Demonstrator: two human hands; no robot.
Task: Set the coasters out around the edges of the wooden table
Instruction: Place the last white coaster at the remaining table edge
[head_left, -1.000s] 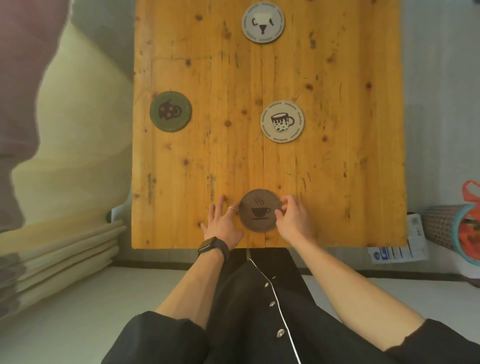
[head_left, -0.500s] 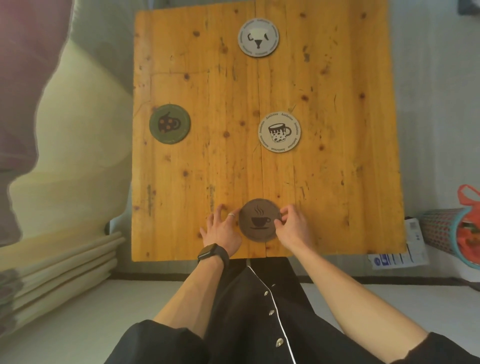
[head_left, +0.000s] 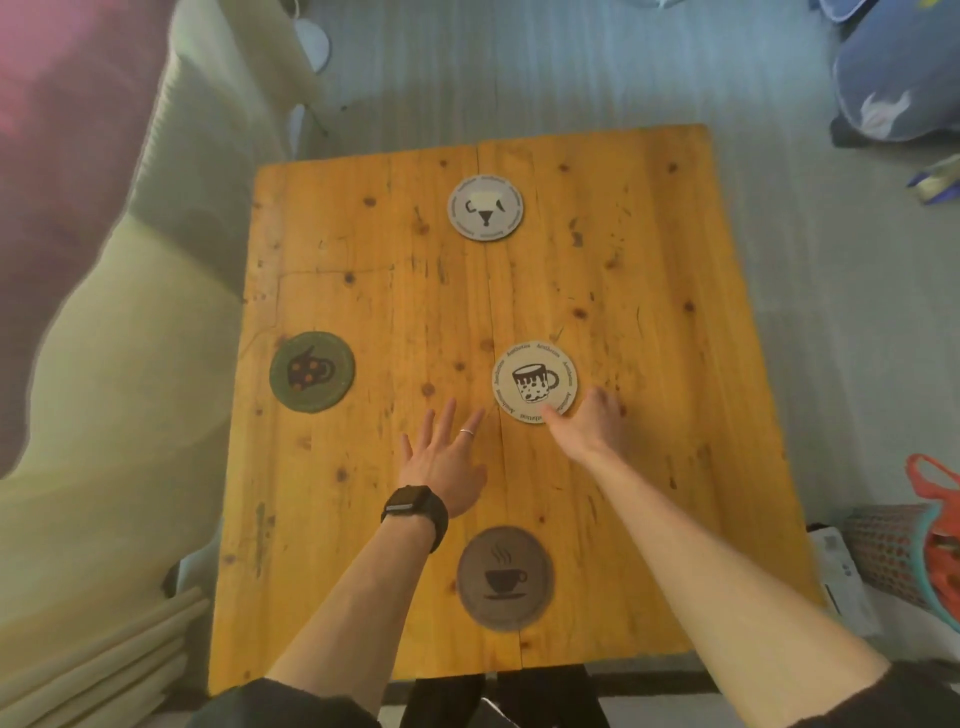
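Several round coasters lie on the wooden table (head_left: 649, 467). A brown coaster with a steaming cup (head_left: 505, 578) sits near the front edge, between my forearms. A green coaster (head_left: 312, 372) lies at the left edge, and a grey coaster with a sheep face (head_left: 485, 208) near the far edge. A beige coaster with a spotted mug (head_left: 535, 381) lies near the middle. My right hand (head_left: 587, 421) touches that coaster's lower right rim with its fingertips. Flat on the wood to its left rests my left hand (head_left: 447, 457), fingers spread, holding nothing.
A pale green sofa (head_left: 114, 364) runs along the table's left side. A blue cushion (head_left: 893, 78) lies on the floor at the far right. A patterned basket with red fabric (head_left: 914, 551) and some papers stand by the table's right front corner.
Both hands have let go of the brown coaster at the front edge and reached forward. My right hand now touches the beige mug coaster. The view has pulled back.
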